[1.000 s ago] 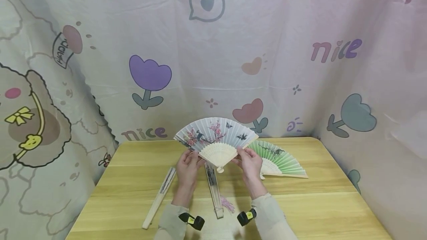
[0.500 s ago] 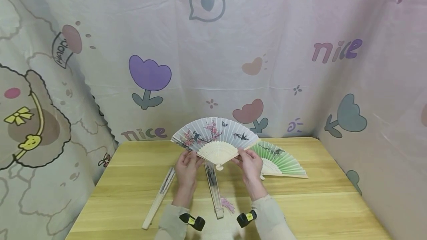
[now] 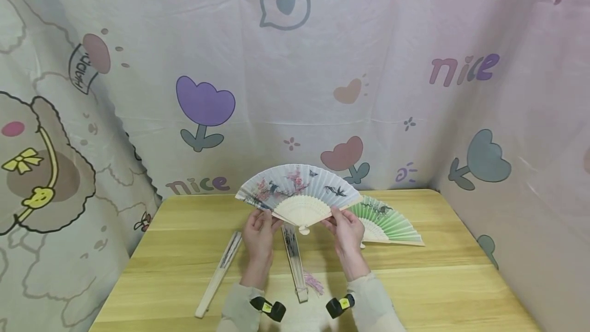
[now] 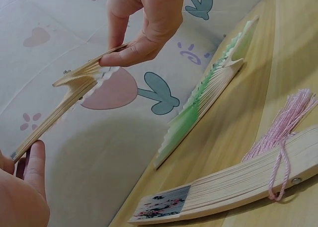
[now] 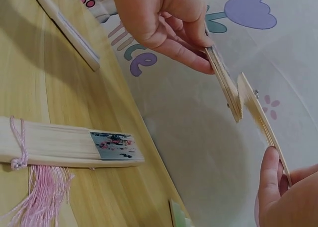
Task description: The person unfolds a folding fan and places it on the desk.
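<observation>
A spread folding fan (image 3: 301, 209) with pale blue-grey pleats, pink blossoms and dark birds is held up above the table. My left hand (image 3: 259, 234) pinches its left outer rib between thumb and fingers. On the other side my right hand (image 3: 346, 232) pinches the right outer rib the same way. Both wrist views show the fan edge-on, its ribs (image 4: 74, 90) bowed between the two hands. Below the hands lies a folded fan (image 3: 295, 265) with a pink tassel (image 3: 314, 283). Another folded fan (image 3: 218, 274) lies left of my left forearm.
An open green fan (image 3: 387, 222) lies on the wooden table (image 3: 442, 281) behind and right of my right hand, partly hidden by that hand and the held fan. A patterned cloth (image 3: 276, 76) hangs behind the table and along both sides.
The held fan has spread slightly wider, and my right hand has shifted a little to the right. The fans on the table have stayed where they were.
</observation>
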Available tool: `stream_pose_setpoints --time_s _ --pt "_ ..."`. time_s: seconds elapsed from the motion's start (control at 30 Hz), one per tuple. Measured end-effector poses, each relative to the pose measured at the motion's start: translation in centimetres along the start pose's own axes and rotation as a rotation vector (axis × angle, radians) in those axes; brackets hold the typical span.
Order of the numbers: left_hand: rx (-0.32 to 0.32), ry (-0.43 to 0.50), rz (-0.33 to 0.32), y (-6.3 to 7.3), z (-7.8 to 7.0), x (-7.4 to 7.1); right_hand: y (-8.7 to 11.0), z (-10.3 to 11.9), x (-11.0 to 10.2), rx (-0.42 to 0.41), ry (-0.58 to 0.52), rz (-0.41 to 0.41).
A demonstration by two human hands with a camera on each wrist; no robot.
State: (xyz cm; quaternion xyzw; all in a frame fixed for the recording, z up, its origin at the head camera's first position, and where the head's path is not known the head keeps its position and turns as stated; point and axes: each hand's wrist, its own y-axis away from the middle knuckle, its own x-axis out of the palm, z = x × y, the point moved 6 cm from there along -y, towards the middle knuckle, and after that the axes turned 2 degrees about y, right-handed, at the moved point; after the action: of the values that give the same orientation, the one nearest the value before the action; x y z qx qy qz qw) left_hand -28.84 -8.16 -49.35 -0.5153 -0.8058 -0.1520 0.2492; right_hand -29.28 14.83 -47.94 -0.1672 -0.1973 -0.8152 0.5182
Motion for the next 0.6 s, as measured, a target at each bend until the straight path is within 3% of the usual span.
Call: stream_pose_setpoints --time_s 0.6 --pt "0.014 0.042 -0.053 1.2 0.1 0.2 0.5 0.5 -0.7 -0.025 -0.061 -0.075"
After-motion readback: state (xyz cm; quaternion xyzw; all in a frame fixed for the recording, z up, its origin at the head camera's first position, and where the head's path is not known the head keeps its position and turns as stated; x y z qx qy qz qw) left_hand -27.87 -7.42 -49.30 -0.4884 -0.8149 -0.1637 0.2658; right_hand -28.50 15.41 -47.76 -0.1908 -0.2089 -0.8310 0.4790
